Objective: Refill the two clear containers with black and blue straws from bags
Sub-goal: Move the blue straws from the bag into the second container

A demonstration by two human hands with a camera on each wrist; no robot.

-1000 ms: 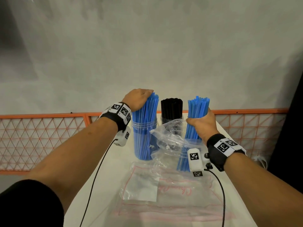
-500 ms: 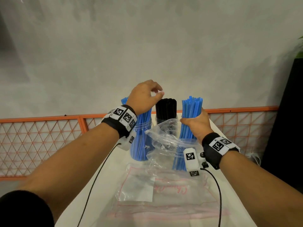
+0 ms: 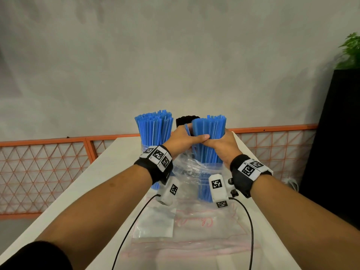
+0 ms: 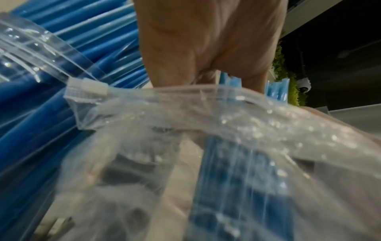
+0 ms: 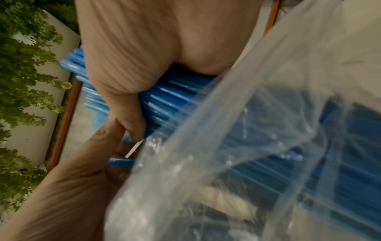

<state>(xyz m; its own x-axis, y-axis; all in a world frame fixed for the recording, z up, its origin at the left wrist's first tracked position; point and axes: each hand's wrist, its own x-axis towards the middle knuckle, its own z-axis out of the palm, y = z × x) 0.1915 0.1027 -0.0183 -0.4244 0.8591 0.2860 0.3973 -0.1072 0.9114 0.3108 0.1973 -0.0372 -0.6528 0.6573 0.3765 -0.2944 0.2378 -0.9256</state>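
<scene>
Both hands hold one bundle of blue straws [image 3: 209,129] upright over the table. My right hand [image 3: 224,143] grips it from the right, and my left hand [image 3: 183,139] wraps it from the left with the thumb across the front. The bundle's lower half stands inside a crumpled clear bag [image 3: 194,168]. To the left is a clear container [image 3: 145,148] packed with blue straws [image 3: 153,131]. Black straws [image 3: 187,119] show just behind my hands; their container is hidden. In the right wrist view the right hand [image 5: 134,57] clasps the blue straws [image 5: 175,91] above the bag [image 5: 247,146].
A flat clear zip bag [image 3: 175,230] lies on the white table [image 3: 109,172] in front of the containers. An orange mesh fence [image 3: 48,168] runs behind the table. A black cabinet [image 3: 335,133] with a plant [image 3: 350,49] stands at the right.
My left hand has left the top of the straws in the container and moved right onto the bundle. The right hand has kept its grip.
</scene>
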